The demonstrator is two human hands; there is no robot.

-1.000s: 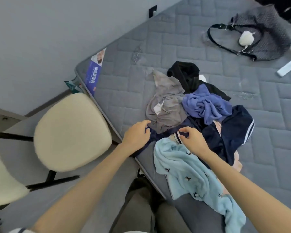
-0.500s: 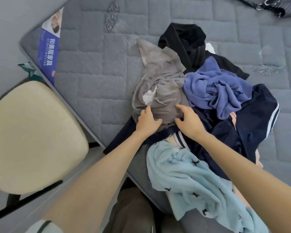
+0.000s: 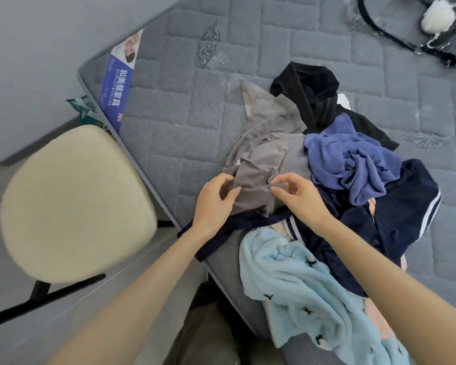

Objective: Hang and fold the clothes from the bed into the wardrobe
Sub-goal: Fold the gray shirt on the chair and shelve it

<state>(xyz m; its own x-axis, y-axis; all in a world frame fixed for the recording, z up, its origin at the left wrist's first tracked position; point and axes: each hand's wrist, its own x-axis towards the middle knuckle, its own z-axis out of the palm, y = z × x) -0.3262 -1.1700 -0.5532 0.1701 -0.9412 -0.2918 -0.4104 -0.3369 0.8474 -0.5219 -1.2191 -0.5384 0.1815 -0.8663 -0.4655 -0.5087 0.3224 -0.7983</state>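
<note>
Grip has shifted off the navy piece [image 3: 406,206] onto the grey garment [image 3: 261,167] mid-frame atop the pile, your left hand [image 3: 216,198] clutching its near edge, your right hand [image 3: 298,196] pinching a fold, so I'd guess that's your first pick for the wardrobe.

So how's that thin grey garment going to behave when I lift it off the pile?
Probably floppy: the thin grey crumpled garment lies in soft folds and bunches where the left hand grips it. Likely light, as the fabric looks thin. It might tug the navy white-striped garment under its near edge.
</note>
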